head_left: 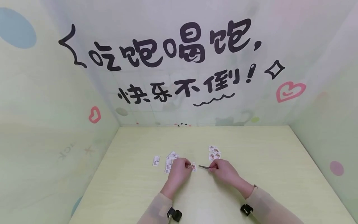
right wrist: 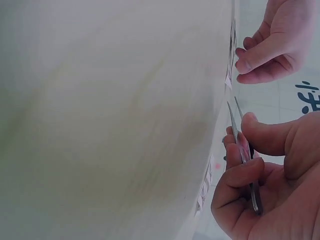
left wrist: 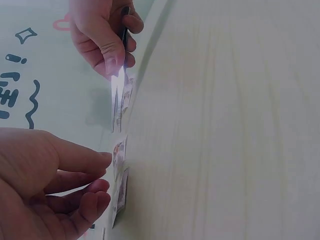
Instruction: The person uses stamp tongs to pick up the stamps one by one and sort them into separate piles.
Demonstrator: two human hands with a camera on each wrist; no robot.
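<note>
My right hand (head_left: pixel 223 170) grips a pair of metal tweezers (right wrist: pixel 240 132) between thumb and curled fingers. The tweezer tips are parted, with nothing between them, and point left toward a small printed card (head_left: pixel 193 167) on the table. Close beside that card is my left hand (head_left: pixel 180 169), its thumb and fingers bent. In the left wrist view its fingertips (left wrist: pixel 104 159) come right at the card's edge, with a gap showing between thumb and fingers. Under and behind the left hand lies a loose cluster of similar cards (head_left: pixel 168 163), partly hidden by it.
Another small group of printed cards (head_left: pixel 214 153) lies just beyond my right hand. A single card (head_left: pixel 156 161) sits apart at the left. The pale wooden table (head_left: pixel 251 146) meets printed walls (head_left: pixel 179 109) at the back and both sides.
</note>
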